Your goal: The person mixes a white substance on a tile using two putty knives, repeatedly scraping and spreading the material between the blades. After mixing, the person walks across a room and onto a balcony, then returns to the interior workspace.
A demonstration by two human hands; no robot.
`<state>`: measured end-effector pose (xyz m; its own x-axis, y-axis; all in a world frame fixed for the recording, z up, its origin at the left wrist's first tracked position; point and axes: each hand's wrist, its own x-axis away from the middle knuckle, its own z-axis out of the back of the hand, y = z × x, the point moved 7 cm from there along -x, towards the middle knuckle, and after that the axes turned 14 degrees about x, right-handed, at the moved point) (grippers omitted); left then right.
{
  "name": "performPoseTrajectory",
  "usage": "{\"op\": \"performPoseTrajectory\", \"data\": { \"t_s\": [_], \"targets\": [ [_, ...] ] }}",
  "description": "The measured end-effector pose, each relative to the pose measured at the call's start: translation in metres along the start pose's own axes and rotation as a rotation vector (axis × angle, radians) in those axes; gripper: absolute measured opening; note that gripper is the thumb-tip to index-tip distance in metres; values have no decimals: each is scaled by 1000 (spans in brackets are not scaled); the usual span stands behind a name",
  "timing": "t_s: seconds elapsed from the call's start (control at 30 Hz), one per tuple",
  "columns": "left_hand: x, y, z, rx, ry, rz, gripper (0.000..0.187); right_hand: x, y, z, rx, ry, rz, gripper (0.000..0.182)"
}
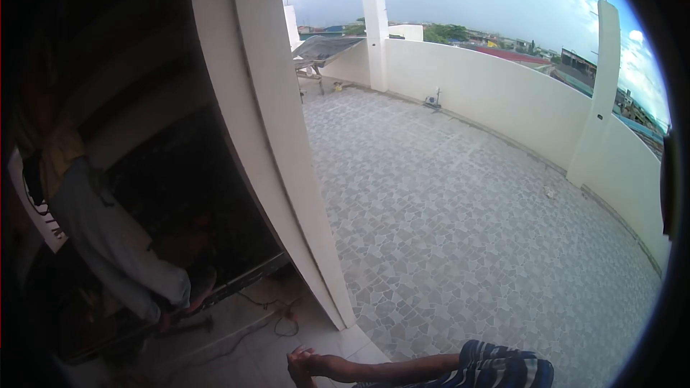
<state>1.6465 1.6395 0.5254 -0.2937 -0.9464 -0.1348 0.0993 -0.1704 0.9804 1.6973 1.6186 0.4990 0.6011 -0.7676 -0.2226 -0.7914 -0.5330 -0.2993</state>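
At the bottom edge, a bare forearm reaches left from a dark blue and white striped sleeve (507,368). It ends in my right hand (303,363), which is bent downward near the foot of the white door frame (316,244). The fingers are small and partly cut off by the frame edge, so their pose and anything in them cannot be made out. My left hand cannot be told apart anywhere. Pale floor tiles (244,356) and a thin looped cord (286,325) lie left of the hand.
On the left, in a dark room, there appear to be grey trousers (118,233) and a yellowish top, perhaps a person. Outside are a patterned tiled floor (445,230), a white parapet (489,82) with pillars, a grey sheet (323,47) and a small object (432,100) by the wall.
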Motion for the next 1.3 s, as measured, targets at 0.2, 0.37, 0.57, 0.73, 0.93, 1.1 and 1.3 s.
{"op": "performPoseTrajectory", "data": {
  "t_s": [0.2,0.37,0.57,0.73,0.93,1.1,1.3],
  "targets": [
    [2,-10,-17,131,-164,174,42,33,-48,-40,686,511,2,64],
    [14,-36,-37,213,-362,344,44,45,-82,-54,757,671,-37,69],
    [29,-90,-47,233,-574,480,48,58,-81,-41,745,635,-44,73],
    [32,-119,-44,264,-635,502,51,65,-87,-54,794,611,-38,71],
    [22,-8,-42,286,-348,475,50,64,-93,-55,794,554,21,69],
    [24,-8,-41,337,-304,474,48,66,-94,-55,757,536,29,67],
    [27,-12,-36,387,-295,474,45,65,-95,-75,887,473,1,63]
  ]
}}
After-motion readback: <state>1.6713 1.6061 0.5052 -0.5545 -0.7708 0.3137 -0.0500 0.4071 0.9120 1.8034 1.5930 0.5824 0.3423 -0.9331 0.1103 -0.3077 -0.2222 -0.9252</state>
